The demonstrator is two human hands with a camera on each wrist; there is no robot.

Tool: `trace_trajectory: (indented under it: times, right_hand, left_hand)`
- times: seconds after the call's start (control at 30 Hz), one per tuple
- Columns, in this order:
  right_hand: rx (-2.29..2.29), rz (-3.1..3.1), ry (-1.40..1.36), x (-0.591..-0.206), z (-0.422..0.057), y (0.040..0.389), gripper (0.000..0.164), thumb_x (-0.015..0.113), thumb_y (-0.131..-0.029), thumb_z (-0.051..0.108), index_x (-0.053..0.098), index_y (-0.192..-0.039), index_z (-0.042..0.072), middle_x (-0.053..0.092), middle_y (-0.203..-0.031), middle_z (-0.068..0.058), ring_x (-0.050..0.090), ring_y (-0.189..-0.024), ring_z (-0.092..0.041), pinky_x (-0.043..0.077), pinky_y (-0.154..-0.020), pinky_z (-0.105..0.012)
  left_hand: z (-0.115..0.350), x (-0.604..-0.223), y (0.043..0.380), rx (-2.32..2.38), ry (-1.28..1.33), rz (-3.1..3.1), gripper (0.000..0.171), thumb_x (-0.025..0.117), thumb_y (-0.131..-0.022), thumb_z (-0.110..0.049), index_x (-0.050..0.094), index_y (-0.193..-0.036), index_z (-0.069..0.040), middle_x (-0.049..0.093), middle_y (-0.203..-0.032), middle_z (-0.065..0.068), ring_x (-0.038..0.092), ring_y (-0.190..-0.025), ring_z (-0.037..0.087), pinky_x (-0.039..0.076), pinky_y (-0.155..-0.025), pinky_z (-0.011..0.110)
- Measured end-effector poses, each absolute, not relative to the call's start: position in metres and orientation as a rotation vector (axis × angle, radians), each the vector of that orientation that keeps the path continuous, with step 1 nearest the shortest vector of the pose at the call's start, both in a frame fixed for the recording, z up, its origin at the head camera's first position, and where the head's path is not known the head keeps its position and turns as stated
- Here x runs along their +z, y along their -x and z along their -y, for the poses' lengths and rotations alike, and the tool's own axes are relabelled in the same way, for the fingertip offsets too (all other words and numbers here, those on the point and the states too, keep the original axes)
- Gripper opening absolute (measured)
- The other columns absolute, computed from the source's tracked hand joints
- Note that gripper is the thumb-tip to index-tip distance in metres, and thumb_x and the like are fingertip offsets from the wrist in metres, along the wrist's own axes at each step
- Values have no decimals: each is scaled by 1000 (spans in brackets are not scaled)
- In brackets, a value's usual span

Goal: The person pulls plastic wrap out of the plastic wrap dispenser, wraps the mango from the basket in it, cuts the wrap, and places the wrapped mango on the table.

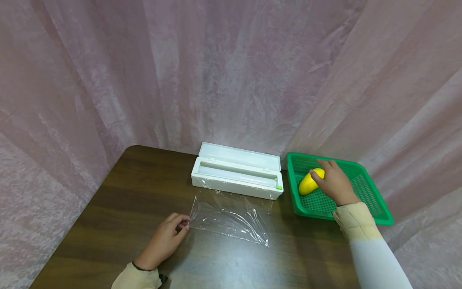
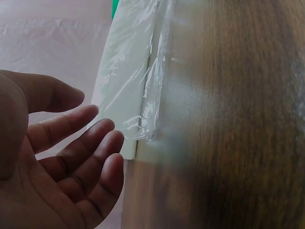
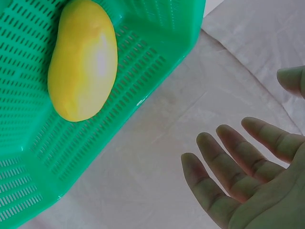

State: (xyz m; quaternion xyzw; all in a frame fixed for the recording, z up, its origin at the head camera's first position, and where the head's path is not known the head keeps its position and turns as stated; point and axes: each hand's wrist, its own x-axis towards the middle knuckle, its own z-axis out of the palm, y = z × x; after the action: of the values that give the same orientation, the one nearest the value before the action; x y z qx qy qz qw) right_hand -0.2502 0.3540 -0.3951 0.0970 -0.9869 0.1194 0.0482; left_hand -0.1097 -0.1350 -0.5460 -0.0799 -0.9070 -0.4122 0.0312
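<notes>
"What do we see closest to us?"

"A person's left grip (image 1: 163, 243) at the near corner of a sheet of clear film (image 1: 227, 222), relaxed, thumb and fingertips apart. The sheet lies across the brown wooden table (image 1: 119, 204) and runs up over the front of a white box."

"And on the right?"

"We see the right grip (image 1: 335, 182) hovering over a green basket (image 1: 384, 221), released, fingers extended beside a yellow fruit (image 1: 306, 186). The wrist view shows a gap between them. The fruit lies inside the basket, toward its left side."

"Farther back?"

"The white box (image 1: 236, 188) stands just left of the basket, lid raised, a green tab (image 1: 279, 188) at its right end. Behind everything, we find a pink curtain (image 1: 231, 80)."
</notes>
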Motion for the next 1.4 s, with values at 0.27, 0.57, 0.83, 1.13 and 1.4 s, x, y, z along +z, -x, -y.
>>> trace_trajectory:
  times: [0.27,0.57,0.83,1.13,1.4]
  right_hand:
    - [352,3062,-261,-395,-359,263,74,40,-96,56,33,-140,-4,30,-135,-34,37,-115,-51,34,-89,-65]
    - [361,3079,-228,-405,-369,272,68,43,-98,49,35,-139,-5,30,-135,-35,39,-112,-51,36,-88,-64]
    - [368,3097,-196,-413,-375,281,63,48,-98,41,35,-138,-6,29,-135,-36,44,-107,-50,38,-86,-63]
    - [363,3118,-159,-419,-381,289,65,45,-98,44,37,-137,-6,30,-134,-37,46,-104,-49,40,-83,-61]
    - [386,3171,-146,-422,-377,299,68,45,-98,47,34,-139,-6,28,-135,-38,45,-106,-49,39,-85,-61]
  left_hand:
    - [134,-547,111,-1258,242,2781,17,67,-87,-11,65,-104,-13,55,-93,-6,53,-82,5,48,-68,30]
    - [134,-547,113,-1267,230,2791,16,66,-88,-12,65,-104,-13,54,-93,-8,53,-81,4,48,-68,29]
    - [132,-547,111,-1286,228,2780,17,66,-88,-11,65,-104,-14,56,-94,-6,53,-82,5,48,-69,30]
    - [131,-546,111,-1304,226,2774,17,66,-88,-12,65,-105,-13,56,-94,-7,54,-81,4,48,-69,29]
    - [130,-545,111,-1299,219,2794,16,67,-88,-10,65,-104,-13,57,-94,-3,54,-82,5,48,-68,30]
